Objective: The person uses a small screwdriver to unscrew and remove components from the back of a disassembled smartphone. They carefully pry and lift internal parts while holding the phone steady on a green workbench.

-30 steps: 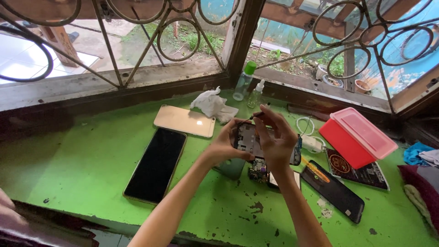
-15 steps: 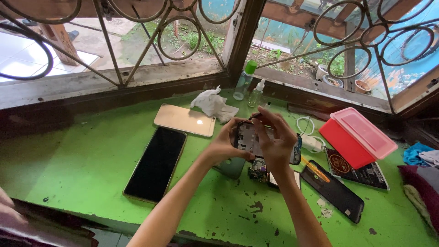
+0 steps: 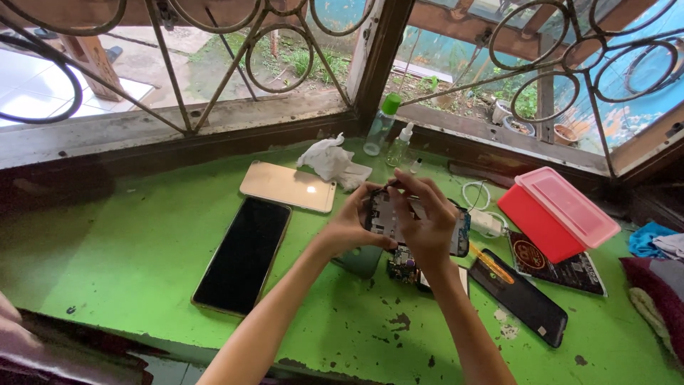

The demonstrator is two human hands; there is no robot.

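Barely shifted since the earlier frames: opened phone (image 3: 388,214) held mid-frame above green worktop (image 3: 128,264), long axis roughly upright. Left hand (image 3: 351,227) clamped on its left edge; right hand (image 3: 427,221) closer over it, fingers (image 3: 406,187) pinched together at its top.

The opened phone (image 3: 385,214) is largely covered by the left hand (image 3: 349,228) and right hand (image 3: 427,228); its internal parts are too small to tell apart. Whatever the right fingertips (image 3: 396,187) pinch at its top edge cannot be made out. A circuit board (image 3: 403,267) and a grey-green object (image 3: 360,262) lie partly hidden beneath the hands. The pile of cloth (image 3: 659,274) is cut off by the right edge. Both forearms run out of the lower edge.
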